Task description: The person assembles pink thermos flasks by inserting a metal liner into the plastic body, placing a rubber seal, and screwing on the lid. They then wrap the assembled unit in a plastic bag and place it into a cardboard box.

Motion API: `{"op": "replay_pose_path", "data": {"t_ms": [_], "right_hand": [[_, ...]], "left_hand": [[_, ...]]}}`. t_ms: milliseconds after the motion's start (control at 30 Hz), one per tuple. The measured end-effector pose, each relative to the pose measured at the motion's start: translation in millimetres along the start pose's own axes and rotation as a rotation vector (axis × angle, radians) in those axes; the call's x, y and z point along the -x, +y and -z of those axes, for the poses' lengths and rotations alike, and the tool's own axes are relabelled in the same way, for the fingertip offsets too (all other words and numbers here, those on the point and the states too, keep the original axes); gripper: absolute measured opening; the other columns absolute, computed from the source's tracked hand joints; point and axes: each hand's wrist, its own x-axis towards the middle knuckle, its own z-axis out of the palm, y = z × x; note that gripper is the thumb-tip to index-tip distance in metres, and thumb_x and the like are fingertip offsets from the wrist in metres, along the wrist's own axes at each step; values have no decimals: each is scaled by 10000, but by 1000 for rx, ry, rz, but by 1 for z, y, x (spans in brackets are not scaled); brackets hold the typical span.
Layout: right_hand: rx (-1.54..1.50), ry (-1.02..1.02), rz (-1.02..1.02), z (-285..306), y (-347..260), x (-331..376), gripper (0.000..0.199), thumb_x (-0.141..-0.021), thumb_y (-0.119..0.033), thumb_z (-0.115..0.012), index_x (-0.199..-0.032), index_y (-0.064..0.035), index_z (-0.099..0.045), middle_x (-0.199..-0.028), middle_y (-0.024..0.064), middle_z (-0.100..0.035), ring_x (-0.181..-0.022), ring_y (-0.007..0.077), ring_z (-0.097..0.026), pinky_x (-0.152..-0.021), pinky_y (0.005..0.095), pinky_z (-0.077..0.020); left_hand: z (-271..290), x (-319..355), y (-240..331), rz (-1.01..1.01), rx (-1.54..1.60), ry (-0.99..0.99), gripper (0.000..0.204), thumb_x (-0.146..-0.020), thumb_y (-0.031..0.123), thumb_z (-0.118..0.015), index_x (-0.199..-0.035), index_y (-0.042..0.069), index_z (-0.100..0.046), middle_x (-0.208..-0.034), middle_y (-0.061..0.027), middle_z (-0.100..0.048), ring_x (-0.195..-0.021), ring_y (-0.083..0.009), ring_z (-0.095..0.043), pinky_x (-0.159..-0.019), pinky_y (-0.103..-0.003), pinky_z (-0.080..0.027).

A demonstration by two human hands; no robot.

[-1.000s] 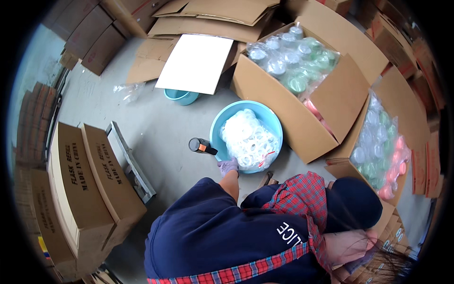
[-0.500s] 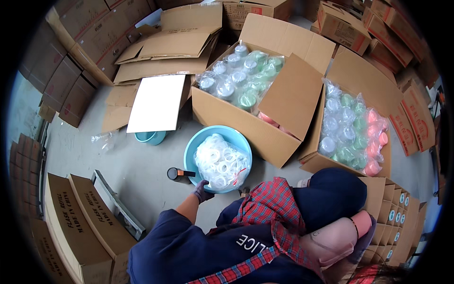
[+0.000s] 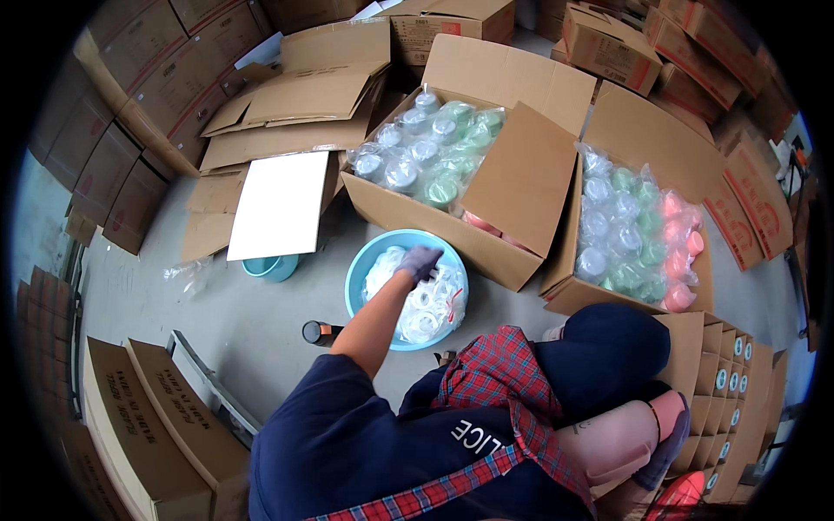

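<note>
The gloved left hand's [image 3: 421,263] fingers dip among white rings [image 3: 423,304]; whether they pinch any cannot be told. Half a second ago this hand was at the near rim of the blue basin [image 3: 352,295], mid-frame, which contains the rings. At lower right, the gloved right hand [image 3: 671,451] grips a pale pink flask's [image 3: 608,443] coral end.

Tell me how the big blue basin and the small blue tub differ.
The big basin is plainly wider than the small tub.
The big basin holds white rings; the small tub's contents are hidden.
The left hand is over the big basin, while the white board partly hides the small tub from view.
Both are light blue and on the floor.
</note>
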Motion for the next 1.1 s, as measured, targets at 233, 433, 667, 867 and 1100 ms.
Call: {"op": "replay_pose_path", "data": {"t_ms": [233,433,667,867,1100], "right_hand": [[285,5,105,37,37,1,443,-1024,-273,-339,-1349,-17,-497,-1316,170,-560,-1206,274,-530,-1022,375,-421],[579,106,220,86,81,20,433,-1016,-251,-341,-1368,-45,-488,-1351,170,-539,-1238,278,-515,-1026,376,-419],[539,161,60,49,40,5,438,-1023,-246,-365,-1396,-34,-457,-1387,153,-511,-1265,264,-488,-1062,367,-381],[566,90,102,44,22,-7,449,-1029,-243,-385,-1420,-24,-430,-1417,139,-487,-1287,252,-465,-1093,359,-350],[557,-85,157,-19,-39,-54,473,-1027,-304,-410,-1378,6,-480,-1358,167,-540,-1247,246,-501,-1087,342,-350]], "left_hand": [[-158,-26,115,-739,834,600,561,-810,291,-662,-1262,-5,-512,-1191,-219,-589,-1157,-322,-536,-972,-391,-421],[-254,86,181,-1379,-390,434,607,-720,305,-662,-1258,74,-502,-1126,-202,-511,-1065,-373,-475,-1009,-519,-321],[-291,28,85,-1164,-1056,-156,643,-803,322,-606,-1397,126,-455,-1529,-156,-302,-1441,-335,-216,-1154,-521,-162],[-295,21,81,-1200,-1006,-211,421,-883,263,-513,-1267,119,-608,-1500,-117,-368,-1433,-297,-243,-1154,-508,-179],[-218,22,61,-950,-821,-542,366,-842,337,-538,-1087,117,-698,-1089,-157,-663,-1041,-311,-622,-922,-453,-467]]}}
